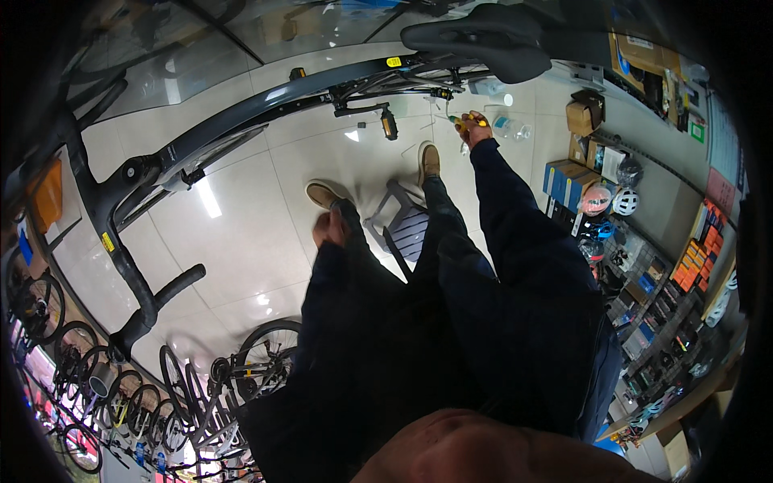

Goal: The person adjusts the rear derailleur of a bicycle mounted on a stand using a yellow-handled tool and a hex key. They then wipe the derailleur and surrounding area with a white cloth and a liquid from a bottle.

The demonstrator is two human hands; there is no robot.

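A dark grey bicycle (217, 126) with drop handlebars (142, 283) and a black saddle (483, 42) stands in front of me, across the view. My right hand (475, 129) reaches out toward its rear end, closed around a hand tool with a yellow-and-dark handle (461, 123). The tool's exact kind is too small to tell. Left of that hand, a pedal (390, 122) sticks out on its crank. My left hand (328, 229) is by my left leg, away from the bicycle, with its fingers curled; whatever they may hold is hidden.
A grey stool (409, 228) stands between my legs. Clear plastic containers (507, 127) sit on the floor beside my right hand. Boxes (570, 183), helmets (625, 201) and shelved goods line the right side. Several parked bicycles (270, 354) fill the lower left.
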